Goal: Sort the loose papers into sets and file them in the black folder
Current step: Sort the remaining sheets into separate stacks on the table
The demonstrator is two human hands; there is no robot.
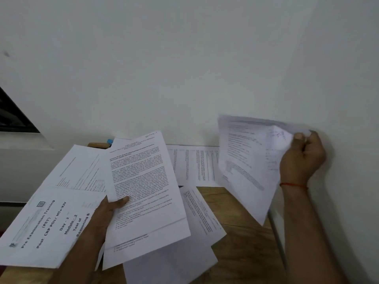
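Left of the wooden table (242, 222), at the frame's far edge, a dark slanted panel (14, 117) sits above a pale ledge (24, 140); what it belongs to cannot be told. Above the table's left part, the left hand (108, 210) grasps a fan of loose papers. A title sheet (47, 222) headed "Pre Examination Training" spreads out past the table's left side. A densely printed sheet (143, 191) stands nearer the middle, with the thumb pressed on its lower left edge and more sheets tucked behind it. At the table's back edge a small blue object (110, 141) peeks from behind those papers. On the table itself, against the wall, lie flat printed pages (194, 165). In front of them an angled sheet (203, 214) lies across the brown wood grain, partly under the held fan. Above the table's right part, the right hand (303, 156) pinches the upper corner of a few bent sheets (246, 160) between thumb and curled fingers. These hang down towards the table's right edge and their print is blurred. A red thread (293, 185) circles that wrist. Along the table's right edge runs a grey metal strip (276, 232). A plain white wall (184, 58) rises behind the table and fills the upper half of the view.
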